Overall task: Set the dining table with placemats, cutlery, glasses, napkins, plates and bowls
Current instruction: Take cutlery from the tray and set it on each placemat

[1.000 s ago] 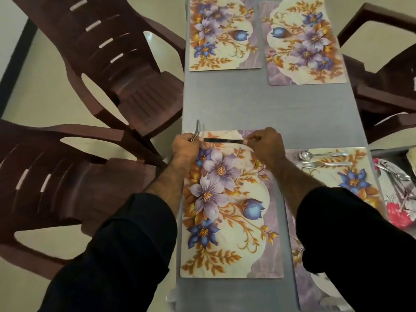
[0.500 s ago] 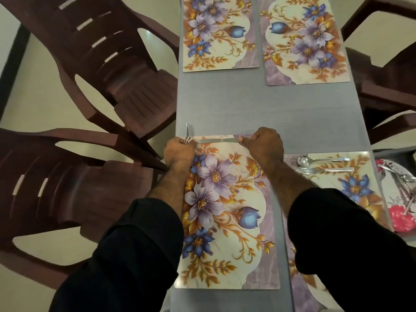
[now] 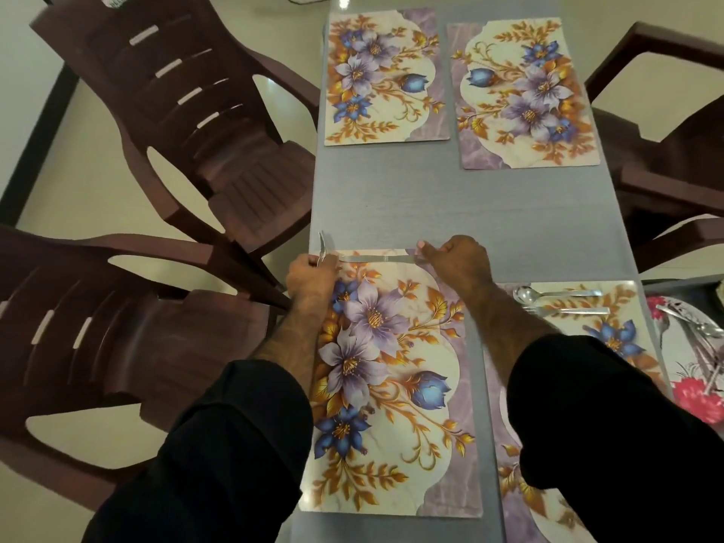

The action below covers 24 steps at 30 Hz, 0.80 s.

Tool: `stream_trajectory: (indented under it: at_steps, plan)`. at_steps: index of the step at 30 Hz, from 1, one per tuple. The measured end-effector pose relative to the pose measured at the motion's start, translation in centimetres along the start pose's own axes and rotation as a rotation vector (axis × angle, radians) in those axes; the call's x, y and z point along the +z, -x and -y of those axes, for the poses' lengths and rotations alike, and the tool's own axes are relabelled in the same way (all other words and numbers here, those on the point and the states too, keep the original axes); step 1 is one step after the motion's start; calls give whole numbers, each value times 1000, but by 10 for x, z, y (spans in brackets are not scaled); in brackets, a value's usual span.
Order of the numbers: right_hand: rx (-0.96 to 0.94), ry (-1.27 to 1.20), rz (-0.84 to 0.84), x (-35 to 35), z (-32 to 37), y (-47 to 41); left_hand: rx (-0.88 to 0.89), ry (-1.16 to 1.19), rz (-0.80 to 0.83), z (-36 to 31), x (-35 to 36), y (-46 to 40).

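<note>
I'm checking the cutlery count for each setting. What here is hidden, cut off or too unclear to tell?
Head view only:
- Left hand: its fingers cover most of the utensil, so its type is unclear.
- Knife: one end is hidden under the right hand.
- Near-right placemat: the right sleeve covers most of it.
- Floral plate: cut off by the right edge; its cutlery is too jumbled to count.

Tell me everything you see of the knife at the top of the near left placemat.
The knife is a slim, flat piece of shiny metal lying crosswise along the far edge of the near left placemat. The right hand pinches its right end; its left end reaches the left hand, which grips other cutlery sticking up.
</note>
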State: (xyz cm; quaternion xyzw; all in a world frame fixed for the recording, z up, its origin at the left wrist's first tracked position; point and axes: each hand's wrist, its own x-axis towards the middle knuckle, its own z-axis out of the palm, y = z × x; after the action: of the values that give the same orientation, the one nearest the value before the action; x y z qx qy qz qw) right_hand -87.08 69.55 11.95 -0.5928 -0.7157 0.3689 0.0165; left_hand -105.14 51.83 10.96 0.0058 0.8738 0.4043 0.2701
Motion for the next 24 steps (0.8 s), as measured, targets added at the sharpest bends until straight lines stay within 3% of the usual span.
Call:
stream_trajectory:
  at_steps: [3, 6, 10, 13, 21, 24]
  plan:
    - [-3, -46, 4, -16, 3, 14, 38, 43, 0, 3, -11, 23]
    - [-113, -126, 11, -24, -3, 48, 75, 181, 124, 14, -19, 59]
    - [-199, -310, 266, -22, -15, 102, 102, 304, 412, 27, -34, 121]
    - [-216, -501, 387, -23, -21, 137, 119, 307, 537, 33, -45, 156]
    - [-106, -692, 532, -34, -34, 191, 65, 346, 667, 56, -74, 200]
    - [-57, -806, 528, -30, -41, 214, -13, 408, 639, 80, -87, 203]
